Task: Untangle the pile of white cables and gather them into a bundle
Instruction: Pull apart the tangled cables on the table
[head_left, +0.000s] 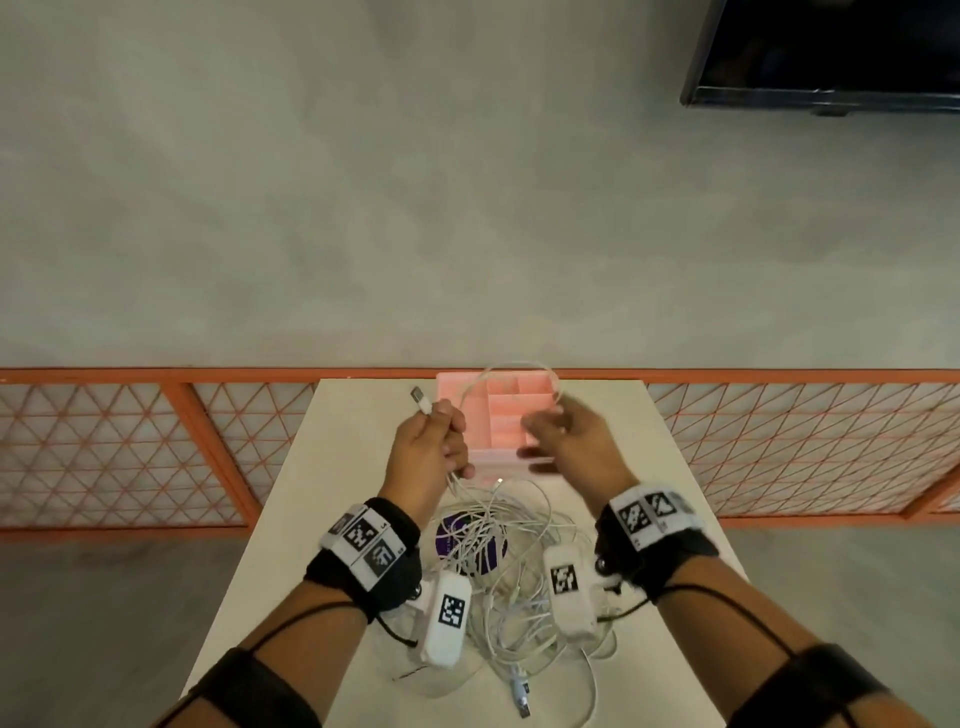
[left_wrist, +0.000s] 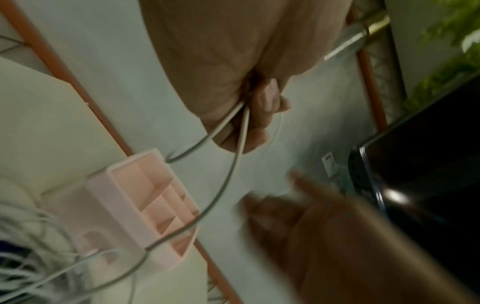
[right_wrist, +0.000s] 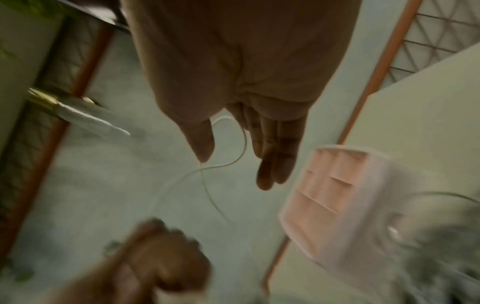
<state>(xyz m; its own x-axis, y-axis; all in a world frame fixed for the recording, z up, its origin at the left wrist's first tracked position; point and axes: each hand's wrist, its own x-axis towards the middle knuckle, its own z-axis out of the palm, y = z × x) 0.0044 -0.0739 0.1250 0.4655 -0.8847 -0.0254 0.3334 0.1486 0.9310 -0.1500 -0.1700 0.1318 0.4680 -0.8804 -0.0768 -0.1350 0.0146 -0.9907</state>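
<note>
A tangled pile of white cables lies on the white table between my wrists. My left hand is raised above the table and grips one white cable in its curled fingers. That cable's USB plug sticks up out of the fist. From there the cable arcs in a loop over to my right hand. The right hand's fingers are straight, and the thin loop passes between thumb and fingers without being pinched. The right hand is blurred.
A pink compartment organizer stands at the table's far edge, just behind both hands. A purple disc lies under the pile. An orange mesh fence runs behind the table, and a dark screen is at the far right.
</note>
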